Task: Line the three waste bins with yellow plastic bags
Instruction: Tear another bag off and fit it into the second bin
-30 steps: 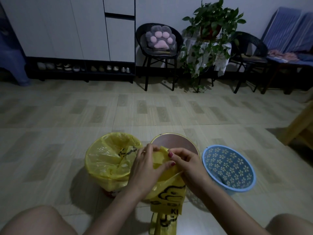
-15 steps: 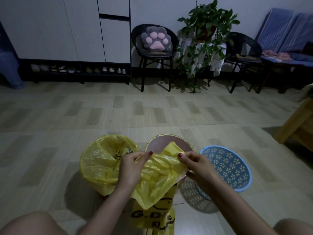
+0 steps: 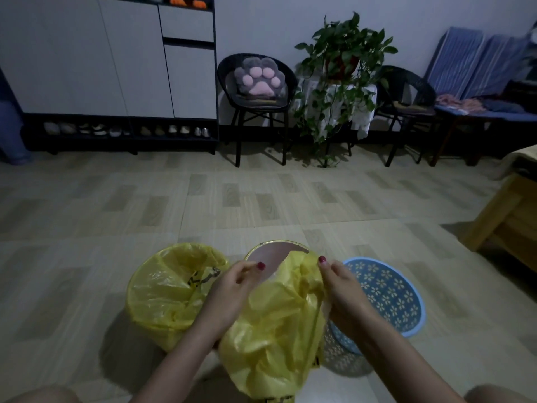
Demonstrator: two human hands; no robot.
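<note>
Two hands over three floor bins, left hand (image 3: 229, 298) and right hand (image 3: 345, 292) each pinching a loose yellow bag (image 3: 276, 330), spreading it above the middle bin (image 3: 273, 250)

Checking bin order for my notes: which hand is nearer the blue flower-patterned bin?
Right. The right hand overlaps the blue bin's near rim; the left hand sits beyond the yellow bag, by the lined bin.

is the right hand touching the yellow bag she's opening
Touching. The head view shows the right hand pinching the top edge of the loose yellow bag at its fingertips, with the plastic bunched against the thumb and no gap.
</note>
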